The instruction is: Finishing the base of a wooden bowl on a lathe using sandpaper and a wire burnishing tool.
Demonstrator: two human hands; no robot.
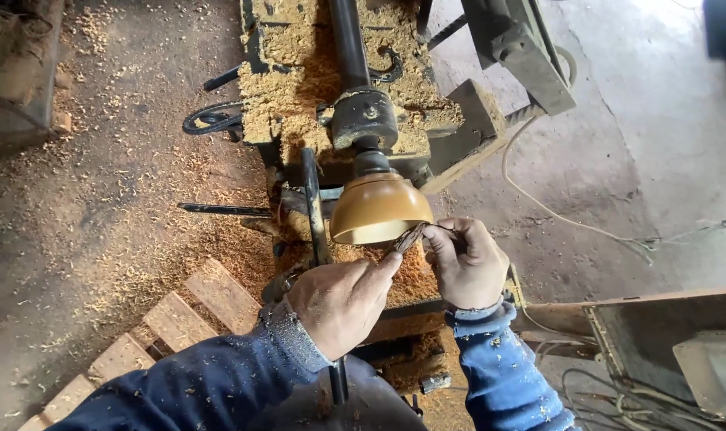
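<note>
one wooden bowl (379, 209) turns at the middle of the frame. two hands, left hand (343, 299) and right hand (465, 262), sit just below it. four wooden slats (175, 319) lie at lower left. one pale cable (574, 219) crosses the right. one lathe (363, 112) fills the upper middle.

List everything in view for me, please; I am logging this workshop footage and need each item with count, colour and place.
wooden bowl: one, tan, mounted on the lathe at centre
lathe: one, dark metal, covered in shavings, top centre
tool rest: one, black bar, left of the bowl
small strip: one, brown, pressed to the bowl's rim
wood shavings: many, tan, on the floor at left
wooden slats: several, pale, lower left
cable: one, whitish, floor at right
metal box: one, rusty, lower right
left hand: blue sleeve, below the bowl
right hand: blue sleeve, holding the strip
</note>
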